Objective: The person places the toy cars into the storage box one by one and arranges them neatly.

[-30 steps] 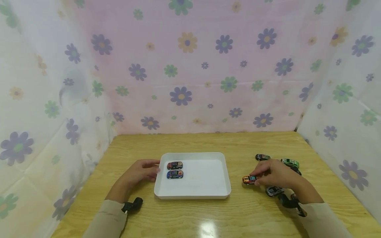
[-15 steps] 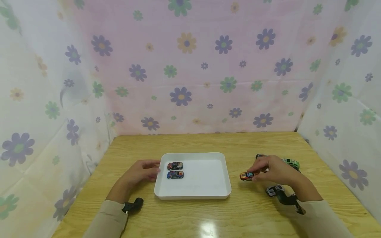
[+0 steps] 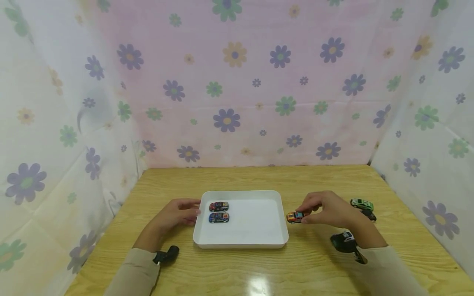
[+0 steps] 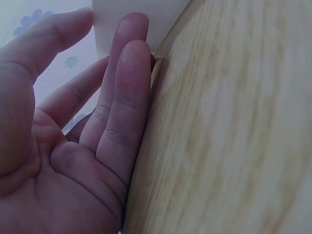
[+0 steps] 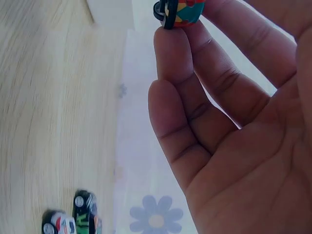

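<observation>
My right hand (image 3: 329,211) pinches a toy car (image 3: 295,217) in orange, red and teal between thumb and fingertips, right at the outer right side of the white tray (image 3: 255,236). In the right wrist view, part of that toy car (image 5: 189,12) shows at the fingertips. My left hand (image 3: 174,216) rests beside the tray's left wall, its fingertips at the rim and its fingers fairly straight. Inside the tray, on the left, a red-and-black toy car (image 3: 219,206) sits just behind a blue toy car (image 3: 219,217), both lying the same way.
Right of the tray, a green toy car (image 3: 362,204) and a dark toy car (image 3: 369,215) stand close together on the wooden table (image 3: 237,179). A white-and-black toy car (image 3: 349,235) is partly hidden by the right wrist's camera. Flowered cloth (image 3: 248,135) encloses the back and sides.
My right hand has lifted the orange toy car and carried it left, from among the other cars to the tray's right edge. My left hand has stayed at the tray.
</observation>
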`<state>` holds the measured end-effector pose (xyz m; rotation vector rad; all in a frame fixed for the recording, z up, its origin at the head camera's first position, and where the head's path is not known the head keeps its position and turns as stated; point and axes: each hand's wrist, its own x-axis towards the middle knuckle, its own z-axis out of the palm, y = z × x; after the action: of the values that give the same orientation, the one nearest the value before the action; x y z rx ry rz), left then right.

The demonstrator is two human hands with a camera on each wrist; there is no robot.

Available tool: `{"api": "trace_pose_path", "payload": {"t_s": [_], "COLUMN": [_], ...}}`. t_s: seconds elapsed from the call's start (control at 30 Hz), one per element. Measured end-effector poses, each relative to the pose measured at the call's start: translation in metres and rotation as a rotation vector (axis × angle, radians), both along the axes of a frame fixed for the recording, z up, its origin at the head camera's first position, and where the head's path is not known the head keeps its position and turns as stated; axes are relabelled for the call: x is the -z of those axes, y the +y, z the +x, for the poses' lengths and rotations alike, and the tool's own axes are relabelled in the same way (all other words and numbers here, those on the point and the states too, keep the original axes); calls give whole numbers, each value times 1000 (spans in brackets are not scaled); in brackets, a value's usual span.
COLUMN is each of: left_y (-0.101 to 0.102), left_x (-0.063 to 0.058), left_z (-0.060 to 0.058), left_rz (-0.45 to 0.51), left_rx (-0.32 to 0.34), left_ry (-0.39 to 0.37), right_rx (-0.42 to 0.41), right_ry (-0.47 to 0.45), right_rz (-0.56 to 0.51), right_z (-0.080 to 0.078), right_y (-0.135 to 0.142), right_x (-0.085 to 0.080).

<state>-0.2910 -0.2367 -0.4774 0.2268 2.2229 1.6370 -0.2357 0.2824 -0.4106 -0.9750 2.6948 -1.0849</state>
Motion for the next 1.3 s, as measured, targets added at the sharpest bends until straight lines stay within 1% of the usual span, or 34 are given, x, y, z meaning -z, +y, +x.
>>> {"api": "trace_pose_path", "payload": {"t_s": [0.17,0.3,0.53,0.67,1.03,1.3], "left_y": [0,1,2,1,-1,0], "left_x": [0,2,3,3,2,3], "left_z": [0,-1,-3,-3,0,-1], "left_rz": [20,18,31,25,19,20], "left_rx": [10,15,2,3,9,11], "left_ry": [-2,4,-15,-12,-9,-10], "right_rx": [-37,-54,-99,-130,-157,-168], "right_ry": [22,14,30,44,34,-3], "right_rz": [-9,-21,-38,-40,-31,-43], "right_z": [-3,-6,-11,-15,-21,-24], "right_y": [-15,-27,-47,-60,-95,-119], "right_x": [-1,-3,-7,-8,-9,-8]}}
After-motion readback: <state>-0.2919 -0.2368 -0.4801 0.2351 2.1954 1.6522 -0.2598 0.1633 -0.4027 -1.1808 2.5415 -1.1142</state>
